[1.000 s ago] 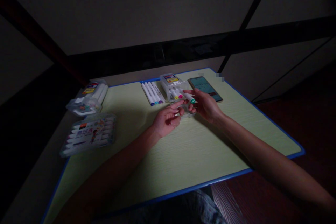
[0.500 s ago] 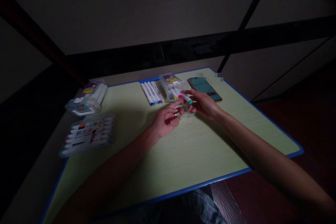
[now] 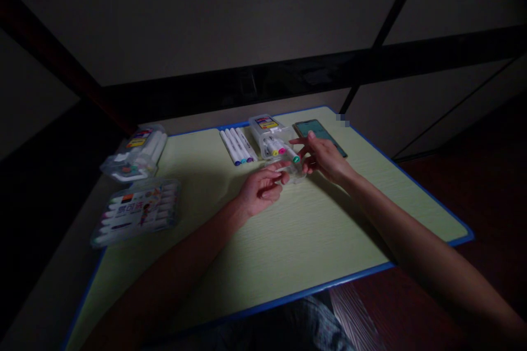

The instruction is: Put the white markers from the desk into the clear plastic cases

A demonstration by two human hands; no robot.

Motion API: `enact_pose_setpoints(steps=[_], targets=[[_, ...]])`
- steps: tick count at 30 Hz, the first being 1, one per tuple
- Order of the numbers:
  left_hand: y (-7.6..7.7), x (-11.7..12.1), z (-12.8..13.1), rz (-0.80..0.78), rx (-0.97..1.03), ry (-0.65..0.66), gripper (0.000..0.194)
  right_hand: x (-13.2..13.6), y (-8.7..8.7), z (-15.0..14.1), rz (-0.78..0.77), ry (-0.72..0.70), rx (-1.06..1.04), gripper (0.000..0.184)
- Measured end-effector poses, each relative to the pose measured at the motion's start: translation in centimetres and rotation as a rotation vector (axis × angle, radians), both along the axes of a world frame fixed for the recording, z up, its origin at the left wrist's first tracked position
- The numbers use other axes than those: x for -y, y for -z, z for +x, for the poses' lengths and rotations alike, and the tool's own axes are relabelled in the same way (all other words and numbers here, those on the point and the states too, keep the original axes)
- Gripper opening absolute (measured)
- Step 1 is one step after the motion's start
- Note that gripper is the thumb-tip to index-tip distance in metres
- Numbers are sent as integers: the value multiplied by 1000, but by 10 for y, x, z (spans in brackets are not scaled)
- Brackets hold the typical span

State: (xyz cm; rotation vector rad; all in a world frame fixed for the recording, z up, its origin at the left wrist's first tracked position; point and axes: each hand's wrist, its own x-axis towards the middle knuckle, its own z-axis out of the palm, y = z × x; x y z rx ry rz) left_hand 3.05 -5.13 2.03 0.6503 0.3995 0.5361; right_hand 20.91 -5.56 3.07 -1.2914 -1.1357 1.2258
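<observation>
A clear plastic marker case lies at the far middle of the table with its mouth toward me. Markers with yellow and pink ends poke out of it, beside a green-ended marker that sticks out farther. My right hand is open just right of the green-ended marker, thumb raised and fingers apart. My left hand has its index finger stretched toward the case's clear lid and the others loosely curled. Nothing shows in its grip; whether the fingertip touches the lid is unclear.
Several white markers lie in a row left of the case. A phone lies behind my right hand. Another marker case and a flat marker box sit along the left side of the blue-edged table.
My right hand has let go of the green-ended marker and drawn slightly right, its thumb lifting. The marker stays in the case's mouth. My left hand is nearly still.
</observation>
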Motion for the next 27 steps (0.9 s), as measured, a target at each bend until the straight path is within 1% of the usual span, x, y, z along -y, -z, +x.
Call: enact_pose_setpoints(steps=[3, 8, 13, 18, 24, 27], targets=[[0, 1, 1, 29, 8, 41, 33, -3, 3, 1, 34, 23, 5, 54], [1, 2, 1, 47, -2, 55, 40, -5, 5, 2, 76, 81, 6, 55], [1, 1, 1, 38, -35, 43, 49, -5, 4, 2, 32, 62, 20, 61], [1, 1, 1, 35, -29, 40, 48, -6, 5, 2, 34, 51, -20, 63], [-1, 2, 2, 32, -55, 29, 57, -7, 6, 4, 70, 67, -11, 61], [-2, 3, 1, 27, -48, 24, 61, -7, 5, 4, 64, 81, -7, 59]])
